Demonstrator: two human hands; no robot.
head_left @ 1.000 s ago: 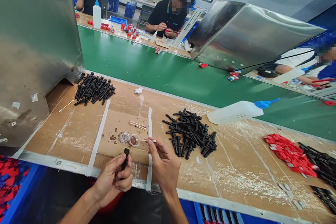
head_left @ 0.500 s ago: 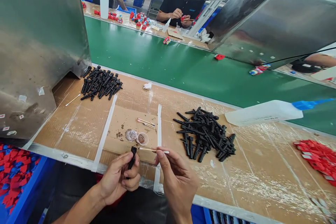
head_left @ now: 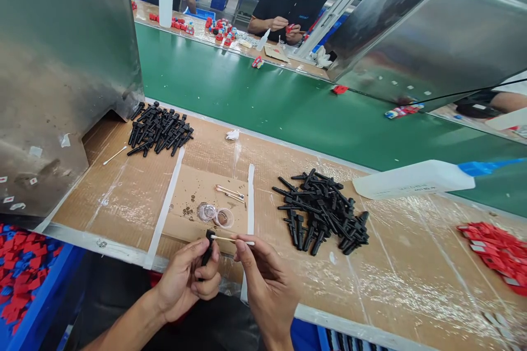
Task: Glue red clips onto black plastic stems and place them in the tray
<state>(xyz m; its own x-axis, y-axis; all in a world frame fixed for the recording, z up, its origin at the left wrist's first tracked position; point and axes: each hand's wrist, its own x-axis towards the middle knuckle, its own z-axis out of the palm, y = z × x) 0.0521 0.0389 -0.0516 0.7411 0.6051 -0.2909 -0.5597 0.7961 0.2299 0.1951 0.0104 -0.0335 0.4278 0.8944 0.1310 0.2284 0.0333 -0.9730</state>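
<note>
Swab (head_left: 226, 239): in the earlier frame we saw its tip short of the black part (head_left: 208, 249); now the tip appeared to touch the part's top end.
Right hand (head_left: 269, 279): it had come in towards our left hand (head_left: 185, 274); its grip pinched the swab between thumb and fingers, the shaft nearly level.
Left hand: it had stayed put, fingers curled, its grip pinching the black part roughly upright near the front edge of the surface (head_left: 391, 274).
Belt (head_left: 263, 104): the toys (head_left: 257, 62) along its far side had slid slightly left.
Cups (head_left: 224, 218): we had two small clear ones beyond our hands, on a cardboard sheet (head_left: 181, 230) with other swabs (head_left: 230, 193).
Piles: black parts lay in a left pile (head_left: 160, 130) and a right pile (head_left: 321, 211).
Bottle (head_left: 415, 180): it lay on its side beside the right pile, its blue nozzle pointing right.
Room: across the belt from us, a co-worker (head_left: 280, 5) held something small and red; a metal panel (head_left: 61, 66) stood at our left.
</note>
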